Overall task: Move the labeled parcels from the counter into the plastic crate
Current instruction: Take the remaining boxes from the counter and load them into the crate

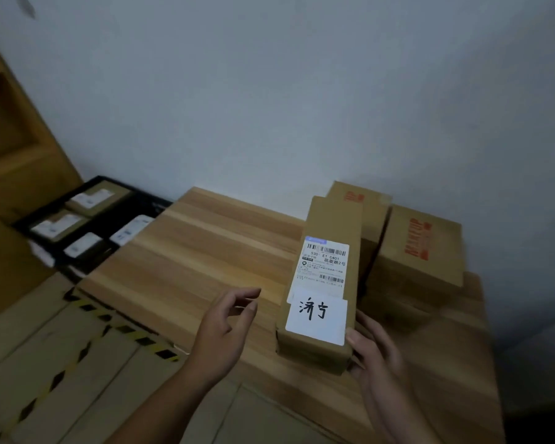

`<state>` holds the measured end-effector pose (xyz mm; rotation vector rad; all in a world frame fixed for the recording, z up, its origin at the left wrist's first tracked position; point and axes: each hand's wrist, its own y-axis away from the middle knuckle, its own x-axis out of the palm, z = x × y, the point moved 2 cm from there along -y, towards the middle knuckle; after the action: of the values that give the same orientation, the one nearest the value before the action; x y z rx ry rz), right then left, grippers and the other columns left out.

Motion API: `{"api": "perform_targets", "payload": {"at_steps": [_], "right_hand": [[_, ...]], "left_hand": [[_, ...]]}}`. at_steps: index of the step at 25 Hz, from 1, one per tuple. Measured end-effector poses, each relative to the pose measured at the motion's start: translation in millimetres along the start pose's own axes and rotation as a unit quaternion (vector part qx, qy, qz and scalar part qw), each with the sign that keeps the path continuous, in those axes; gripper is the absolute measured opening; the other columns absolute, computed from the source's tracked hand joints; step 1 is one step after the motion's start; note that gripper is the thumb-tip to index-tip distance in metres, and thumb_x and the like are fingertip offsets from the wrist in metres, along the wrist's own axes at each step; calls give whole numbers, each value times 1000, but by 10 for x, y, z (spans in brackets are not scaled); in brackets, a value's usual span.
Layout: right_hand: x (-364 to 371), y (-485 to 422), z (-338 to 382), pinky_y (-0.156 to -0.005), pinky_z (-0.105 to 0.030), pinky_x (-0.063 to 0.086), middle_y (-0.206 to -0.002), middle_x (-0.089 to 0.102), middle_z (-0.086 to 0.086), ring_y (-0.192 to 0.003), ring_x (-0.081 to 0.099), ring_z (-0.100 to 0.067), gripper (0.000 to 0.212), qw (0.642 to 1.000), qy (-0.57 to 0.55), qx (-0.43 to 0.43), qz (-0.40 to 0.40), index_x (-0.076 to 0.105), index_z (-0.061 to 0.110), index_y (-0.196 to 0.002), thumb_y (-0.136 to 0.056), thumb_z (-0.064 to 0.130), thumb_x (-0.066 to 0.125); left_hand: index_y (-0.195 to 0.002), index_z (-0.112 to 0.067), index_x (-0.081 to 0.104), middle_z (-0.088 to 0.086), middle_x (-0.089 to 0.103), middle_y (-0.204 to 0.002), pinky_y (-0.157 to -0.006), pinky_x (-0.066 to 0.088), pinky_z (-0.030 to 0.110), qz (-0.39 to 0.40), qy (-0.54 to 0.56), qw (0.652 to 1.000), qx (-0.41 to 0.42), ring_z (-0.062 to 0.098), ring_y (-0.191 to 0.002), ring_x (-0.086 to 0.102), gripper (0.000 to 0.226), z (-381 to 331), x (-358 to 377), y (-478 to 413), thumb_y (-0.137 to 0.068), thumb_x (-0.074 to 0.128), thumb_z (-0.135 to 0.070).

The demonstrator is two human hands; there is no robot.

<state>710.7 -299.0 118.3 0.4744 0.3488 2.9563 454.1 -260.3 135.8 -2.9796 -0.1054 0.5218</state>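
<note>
Pale wall stood behind a wooden counter [205, 251] that filled the middle of the frame. On it, right of centre, lay the long labeled parcel [324, 277], a narrow carton with a printed shipping label and a white handwritten sticker at its near end. The right hand [370, 350] was wrapped round that near right corner, thumb on top and fingers down the side, apparently gripping it. The left hand [223, 322] hovered just beside the parcel's left edge, fingers loosely curled and half open, holding nothing. More cartons [420, 248] were stacked just behind and to the right. The black plastic crate [161, 203], already holding labeled parcels, sat at the left of the frame beyond the counter's edge. Closing the left hand on the opposite side would likely steady so long a box for the carry.
</note>
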Motion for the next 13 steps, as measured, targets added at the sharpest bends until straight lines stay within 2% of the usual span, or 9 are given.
{"api": "perform_targets", "payload": {"at_steps": [2, 7, 10, 13], "right_hand": [[253, -39, -51, -86, -45, 58, -124, 73, 5, -114, 70, -21, 85, 999, 12, 7, 31, 69, 45, -120, -41, 64, 95], [936, -175, -265, -82, -41, 61, -123, 73, 2, -109, 72, -21, 80, 995, 23, 25, 97, 69, 47, -118, -44, 61, 95], [1463, -254, -441, -78, -39, 61, -121, 74, 2, -107, 73, -21, 69, 992, 17, 34, 117, 71, 50, -112, -48, 57, 95], [2098, -351, -649, -73, -37, 62, -117, 76, -1, -104, 74, -21, 47, 992, 8, 46, 116, 75, 47, -104, -62, 35, 91]], "left_hand": [[-114, -42, 67, -24, 65, -117, -83, 47, 6, -35, -2, 999, -2, -2, -109, 61, 25, 47, -279, 73, -100, 59, -23], [-115, -45, 65, -24, 63, -118, -85, 50, 17, -82, -8, 996, -20, -1, -111, 60, 24, 335, -950, 165, -100, 58, -28], [-116, -44, 65, -23, 61, -117, -87, 55, 29, -102, -19, 994, -29, 2, -109, 61, 23, 604, -1463, 170, -99, 59, -30], [-115, -43, 65, -21, 60, -114, -84, 58, 35, -114, -29, 993, -32, 3, -105, 61, 21, 879, -2087, 83, -99, 59, -30]]}}
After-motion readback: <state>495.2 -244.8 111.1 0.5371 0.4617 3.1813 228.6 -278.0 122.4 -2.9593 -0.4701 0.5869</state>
